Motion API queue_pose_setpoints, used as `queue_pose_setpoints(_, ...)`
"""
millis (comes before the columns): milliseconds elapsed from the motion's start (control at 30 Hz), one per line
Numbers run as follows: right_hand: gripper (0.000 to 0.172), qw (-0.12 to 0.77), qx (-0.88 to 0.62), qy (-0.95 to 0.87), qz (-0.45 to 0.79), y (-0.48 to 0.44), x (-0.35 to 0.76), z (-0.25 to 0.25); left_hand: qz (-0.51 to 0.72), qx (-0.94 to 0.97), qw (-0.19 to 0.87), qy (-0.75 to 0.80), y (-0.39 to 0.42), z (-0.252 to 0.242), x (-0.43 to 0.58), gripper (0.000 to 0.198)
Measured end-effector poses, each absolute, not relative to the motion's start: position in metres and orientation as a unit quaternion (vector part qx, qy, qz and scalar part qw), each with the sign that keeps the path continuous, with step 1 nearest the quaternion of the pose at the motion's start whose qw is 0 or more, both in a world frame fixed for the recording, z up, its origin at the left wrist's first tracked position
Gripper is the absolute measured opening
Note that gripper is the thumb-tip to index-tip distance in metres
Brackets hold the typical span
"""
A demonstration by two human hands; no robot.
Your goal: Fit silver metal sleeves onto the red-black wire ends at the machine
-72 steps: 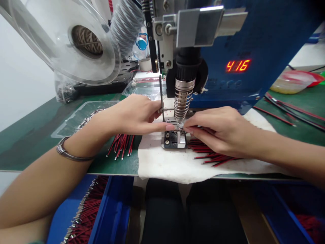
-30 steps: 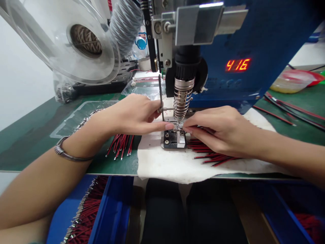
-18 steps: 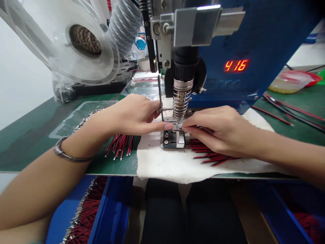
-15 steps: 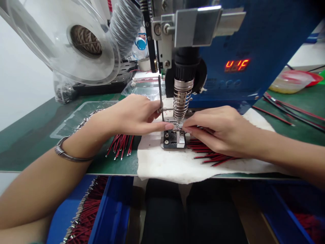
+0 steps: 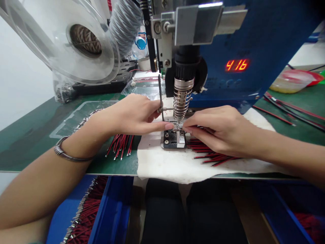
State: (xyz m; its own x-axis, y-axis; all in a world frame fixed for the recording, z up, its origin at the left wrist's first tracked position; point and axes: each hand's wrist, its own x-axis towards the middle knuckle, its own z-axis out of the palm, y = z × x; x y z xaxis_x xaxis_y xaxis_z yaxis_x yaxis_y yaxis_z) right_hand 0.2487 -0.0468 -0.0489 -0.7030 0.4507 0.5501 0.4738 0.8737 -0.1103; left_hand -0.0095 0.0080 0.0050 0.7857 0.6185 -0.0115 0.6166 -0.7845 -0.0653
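Bounded at left by a plain white wall. Furnished with a workbench, green-topped, finished with a thin pale front edge, extending across both sides of the view. Backed at upper right by a pale surface, not identifiable as wall or furniture. Lit whitely and diffusely above bench level, brightest toward upper left. Shaded heavily underneath, with brown surfaces too dim to identify.
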Motion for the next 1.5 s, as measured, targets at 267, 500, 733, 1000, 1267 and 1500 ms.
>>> queue_pose_setpoints(267,0.016,0.293,-0.25,-0.923,-0.017,-0.0476,0.2485,-0.0483,0.019,-0.944,0.03,-0.328,0.0082,0.0051,-0.0111,0.06)
queue_pose_setpoints(500,0.016,0.289,-0.259,-0.922,-0.009,-0.0473,0.2487,-0.049,0.022,-0.944,0.038,-0.327,0.0084,0.0056,-0.0104,0.061)
queue_pose_setpoints(733,0.016,0.287,-0.258,-0.922,-0.003,-0.0474,0.2496,-0.0477,0.021,-0.943,0.04,-0.329,0.0074,0.0054,-0.0107,0.059)
queue_pose_setpoints(1000,0.017,0.288,-0.258,-0.922,-0.014,-0.0486,0.2484,-0.0459,0.011,-0.947,0.043,-0.317,0.0077,0.0048,-0.0112,0.056)
queue_pose_setpoints(1267,0.017,0.292,-0.238,-0.926,-0.036,-0.0487,0.2491,-0.0472,0.01,-0.947,0.042,-0.318,0.008,0.0057,-0.0115,0.055)
queue_pose_setpoints(1500,0.019,0.293,-0.239,-0.925,-0.045,-0.0487,0.2493,-0.0479,0.014,-0.946,0.038,-0.323,0.0084,0.0049,-0.0107,0.055)
